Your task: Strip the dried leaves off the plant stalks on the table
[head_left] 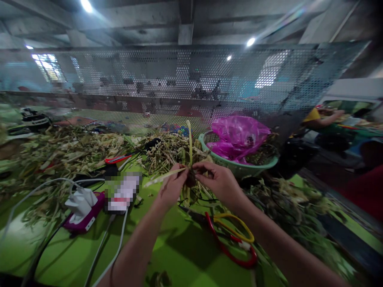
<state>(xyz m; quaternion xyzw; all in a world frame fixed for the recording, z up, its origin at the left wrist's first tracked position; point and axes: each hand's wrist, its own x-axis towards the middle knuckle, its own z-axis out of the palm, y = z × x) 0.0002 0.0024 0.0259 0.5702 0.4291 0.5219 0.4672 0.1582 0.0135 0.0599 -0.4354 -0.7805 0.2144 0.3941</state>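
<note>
Both my hands meet over the green tabletop (191,251), their fingers pinched around a bundle of dried plant strips (190,149). One pale strip stands upright above the fingers, and another runs out to the left past my left hand (174,184). My right hand (220,181) pinches the bundle from the other side, thumb and forefinger close to its middle. Darker leafy ends hang below the fingertips. Scissors (236,239) with one red and one yellow handle loop lie on the table under my right forearm, blades toward the bundle.
Heaps of dried leaves (72,151) spread along the back and right. A green basket (254,170) holds a purple plastic bag (239,135). At left are a red cutter (119,158), a phone (127,193) and a purple power strip (85,217) with cables. Behind stands a perforated metal panel (155,75).
</note>
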